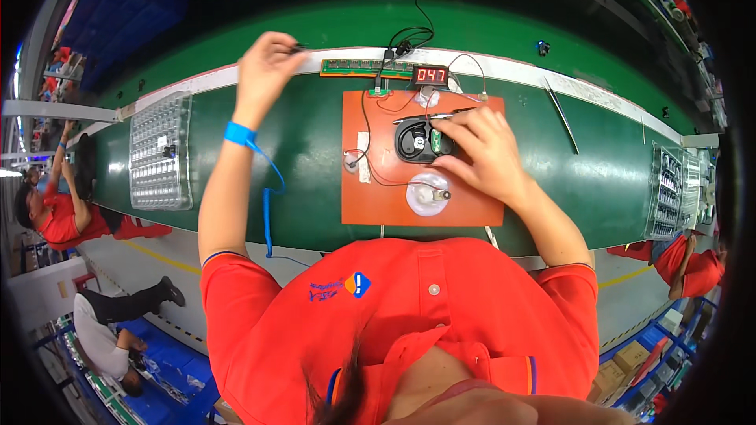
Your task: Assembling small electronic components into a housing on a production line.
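An orange mat [378,208] lies on the green table [307,122], with the black case [426,143] on its upper half, its inside showing a round part and a small green board [436,140]. A slim dark rod [413,119] lies along the case's top edge, and thin wires run over the mat to either side. Beyond the case are a red-lit number display [431,75] and a long green strip [364,68]; nearer the person, a round white pad [426,201] sits on the mat. Tweezers [562,116] lie well off to the right, and a clear plastic tray [161,159] stands at the far left.

The left hand [268,59] is raised out past the tray's inner side, near the white strip along the table, forearm stretched forward, with a blue band [240,134] at the wrist and a blue cord [266,208] trailing from it. Its fingertips pinch a small dark piece [297,49]. The right hand [490,153] comes in from the right, its thumb and fingers bent around the case's right end, gripping it.

That end is partly covered by the fingers; the dark piece is too small to identify, and the right-hand trays [668,189] blur towards the rim
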{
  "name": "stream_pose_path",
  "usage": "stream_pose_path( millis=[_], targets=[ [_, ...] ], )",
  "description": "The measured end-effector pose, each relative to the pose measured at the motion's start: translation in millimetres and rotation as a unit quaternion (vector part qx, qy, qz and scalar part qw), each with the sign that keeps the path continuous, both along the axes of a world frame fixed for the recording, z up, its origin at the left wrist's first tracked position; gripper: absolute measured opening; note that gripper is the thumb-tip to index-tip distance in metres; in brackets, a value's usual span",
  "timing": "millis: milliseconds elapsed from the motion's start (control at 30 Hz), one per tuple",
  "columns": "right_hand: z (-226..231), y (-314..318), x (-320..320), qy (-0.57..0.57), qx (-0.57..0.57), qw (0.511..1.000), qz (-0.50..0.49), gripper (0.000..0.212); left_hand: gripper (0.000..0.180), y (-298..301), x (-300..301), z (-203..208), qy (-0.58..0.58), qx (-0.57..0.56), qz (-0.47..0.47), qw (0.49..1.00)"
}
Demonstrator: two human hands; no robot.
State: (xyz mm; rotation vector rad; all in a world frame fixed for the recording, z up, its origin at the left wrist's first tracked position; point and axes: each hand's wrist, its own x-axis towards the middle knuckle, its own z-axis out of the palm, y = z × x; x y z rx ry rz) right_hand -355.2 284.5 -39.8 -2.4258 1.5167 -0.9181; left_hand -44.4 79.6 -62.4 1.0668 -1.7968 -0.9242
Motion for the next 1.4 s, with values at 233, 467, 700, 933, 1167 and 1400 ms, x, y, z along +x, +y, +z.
stream_pose_path(
  millis=[233, 467, 700, 933, 1167, 1400],
  targets=[
    [-14, 9, 13, -0.054, 0.085, 0.994, -0.031, 0.038, 0.011, 115, -110, 36, -0.080, 0.045, -0.155, 0.984],
    [-11, 48, 0, -0.174, 0.114, 0.976, 0.068, 0.025, 0.012, 130, -132, 14, -0.188, -0.152, -0.160, 0.957],
    [-23, 63, 1, -0.042, -0.018, 0.998, 0.050, 0.028, 0.014, 114, -115, 15, -0.125, -0.172, -0.124, 0.969],
    [-8, 52, -2, -0.001, -0.021, 0.995, 0.094, 0.027, 0.017, -35, 40, 3, -0.317, -0.247, 0.135, 0.906],
    [-9, 18, -31, -0.095, 0.026, 0.994, -0.051, 0.013, 0.037, -92, 132, -19, -0.317, -0.167, 0.305, 0.882],
    [-50, -132, -183, -0.012, 0.081, 0.969, -0.232, 0.022, 0.044, -53, 67, -62, -0.226, -0.298, 0.307, 0.875]
  ],
)
